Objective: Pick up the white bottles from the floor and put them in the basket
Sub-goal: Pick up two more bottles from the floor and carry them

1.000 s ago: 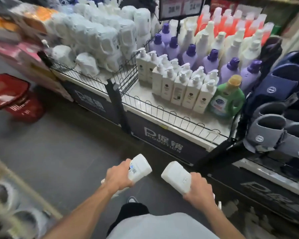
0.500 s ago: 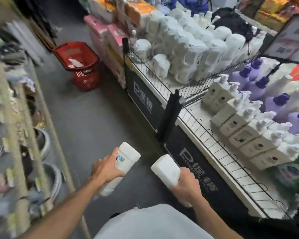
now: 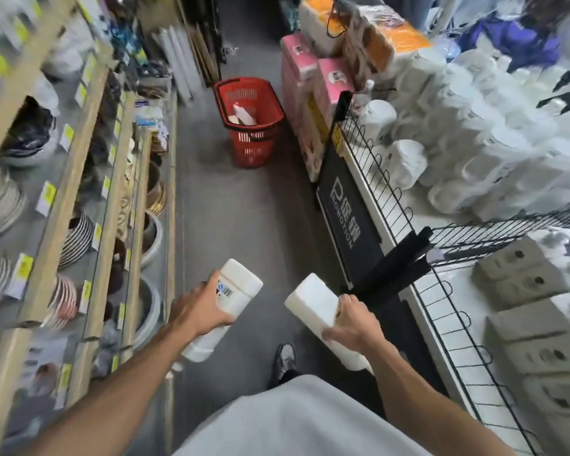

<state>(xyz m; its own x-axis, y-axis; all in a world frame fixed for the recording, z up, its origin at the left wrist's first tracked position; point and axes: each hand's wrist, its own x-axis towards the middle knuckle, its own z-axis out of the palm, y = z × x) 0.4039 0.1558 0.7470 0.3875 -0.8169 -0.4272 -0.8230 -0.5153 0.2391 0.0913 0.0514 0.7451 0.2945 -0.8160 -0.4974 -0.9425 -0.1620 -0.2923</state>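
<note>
Left hand fingers grip one white bottle; right hand fingers grip another; red basket stands well ahead on the floor, apparently holding a bottle.

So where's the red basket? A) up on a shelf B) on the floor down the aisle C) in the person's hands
B: the red basket stands on the grey floor ahead; the left hand holds one white bottle, the right hand another.

Light grey shirt, dark trousers and 1 grey laced shoe
</note>
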